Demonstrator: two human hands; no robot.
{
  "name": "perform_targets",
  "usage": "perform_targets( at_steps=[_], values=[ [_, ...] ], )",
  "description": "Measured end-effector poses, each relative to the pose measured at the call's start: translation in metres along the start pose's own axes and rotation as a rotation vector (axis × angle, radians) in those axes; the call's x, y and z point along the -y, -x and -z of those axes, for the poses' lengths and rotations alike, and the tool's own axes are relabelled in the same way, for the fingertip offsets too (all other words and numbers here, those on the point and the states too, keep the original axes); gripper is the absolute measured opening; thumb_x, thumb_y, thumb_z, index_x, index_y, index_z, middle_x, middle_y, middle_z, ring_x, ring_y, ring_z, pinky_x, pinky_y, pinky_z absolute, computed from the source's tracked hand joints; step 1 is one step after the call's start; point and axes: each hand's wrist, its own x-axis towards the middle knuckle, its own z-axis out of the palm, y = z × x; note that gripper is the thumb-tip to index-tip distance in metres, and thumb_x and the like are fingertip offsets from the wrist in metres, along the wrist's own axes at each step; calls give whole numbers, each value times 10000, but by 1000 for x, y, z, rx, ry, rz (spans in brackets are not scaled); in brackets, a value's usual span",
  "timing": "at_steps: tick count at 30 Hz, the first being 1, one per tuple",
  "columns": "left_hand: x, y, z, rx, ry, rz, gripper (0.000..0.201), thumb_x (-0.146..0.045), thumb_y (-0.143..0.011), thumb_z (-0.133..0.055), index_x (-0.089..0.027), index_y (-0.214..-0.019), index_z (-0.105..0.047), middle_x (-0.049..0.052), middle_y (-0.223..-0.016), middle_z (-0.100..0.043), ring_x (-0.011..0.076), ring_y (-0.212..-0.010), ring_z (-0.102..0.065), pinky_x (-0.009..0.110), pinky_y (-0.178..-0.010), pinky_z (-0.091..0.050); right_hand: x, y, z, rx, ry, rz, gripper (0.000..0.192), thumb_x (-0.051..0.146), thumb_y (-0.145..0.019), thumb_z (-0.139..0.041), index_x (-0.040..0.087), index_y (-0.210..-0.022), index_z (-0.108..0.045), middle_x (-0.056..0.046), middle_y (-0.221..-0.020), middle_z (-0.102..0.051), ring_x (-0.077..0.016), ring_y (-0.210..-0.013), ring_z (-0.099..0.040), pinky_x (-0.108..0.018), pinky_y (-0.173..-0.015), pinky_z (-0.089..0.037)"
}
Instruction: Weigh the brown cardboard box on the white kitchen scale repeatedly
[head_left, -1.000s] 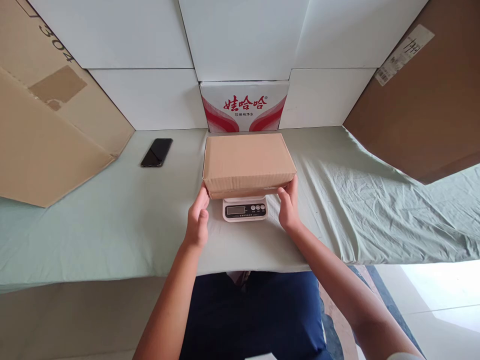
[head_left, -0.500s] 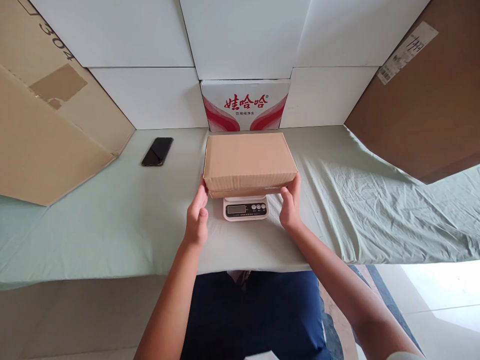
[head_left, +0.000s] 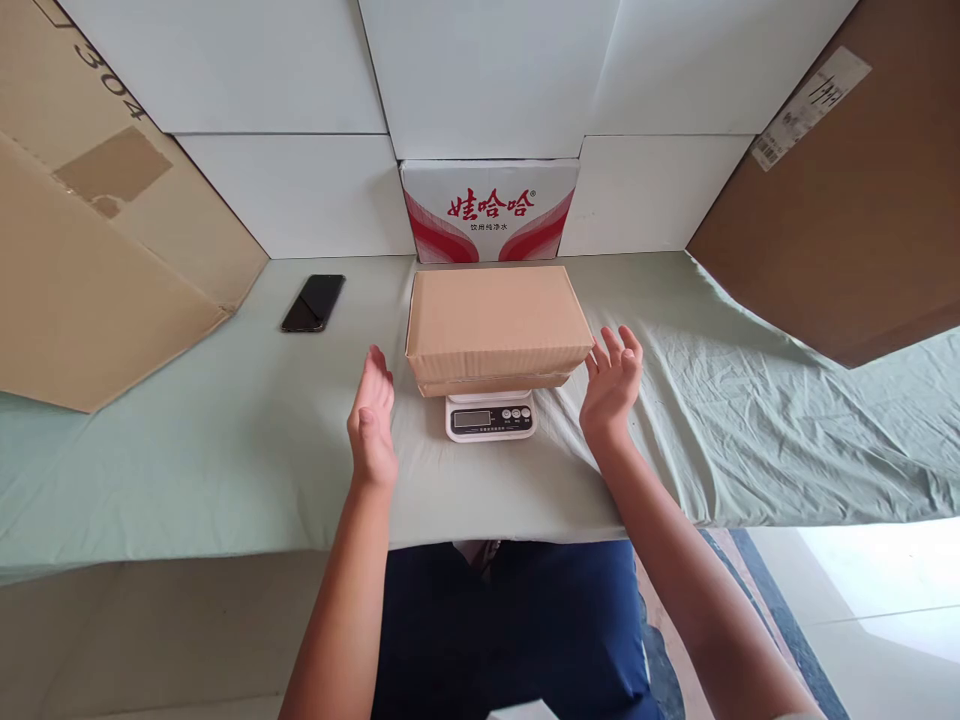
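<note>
two hands released: left hand (head_left: 373, 420), right hand (head_left: 612, 378) | closed carton (head_left: 496, 325) rests on scale (head_left: 490, 415)

Items before me, apart from my work: black phone (head_left: 313, 302), lying flat on the far left of my green sheet (head_left: 187, 440). Large tan cardboard panel (head_left: 90, 250), leaning at the far left. Brown carton (head_left: 847, 210) with a white label, far right. White case with red lettering (head_left: 489, 212), far centre against my white wall panels (head_left: 480, 70).
</note>
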Motion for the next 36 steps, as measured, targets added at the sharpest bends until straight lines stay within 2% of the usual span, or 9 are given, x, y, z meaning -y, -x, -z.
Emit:
perform_targets(
  at_steps=[9,21,36],
  values=[
    [0,1,0,18,2,5,752,-778,-914,-424,-349,-1527,-495,35,-1695,-362,273,-1598,-273,455,-1305,-254,3,-1,-2,-30,-22,-23,467,569,-824,-515,305,-1207,-548,-47,-1400,-575,-257,-1365,-574,-547,-1264,-299],
    [1,1,0,34,-49,40,834,-822,-889,-394,-324,-1553,-464,52,-1703,-345,291,-1598,-264,461,-1302,-262,-4,-5,3,-3,8,3,423,567,-859,-492,314,-1191,-557,-55,-1395,-603,-264,-1341,-596,-582,-1246,-325],
    [0,2,-3,88,-39,29,815,-808,-904,-384,-332,-1563,-444,26,-1711,-329,283,-1605,-254,439,-1308,-256,-3,-1,0,148,57,23,534,609,-865,-486,296,-1292,-551,-84,-1472,-560,-292,-1413,-535,-582,-1245,-309]
  ],
)
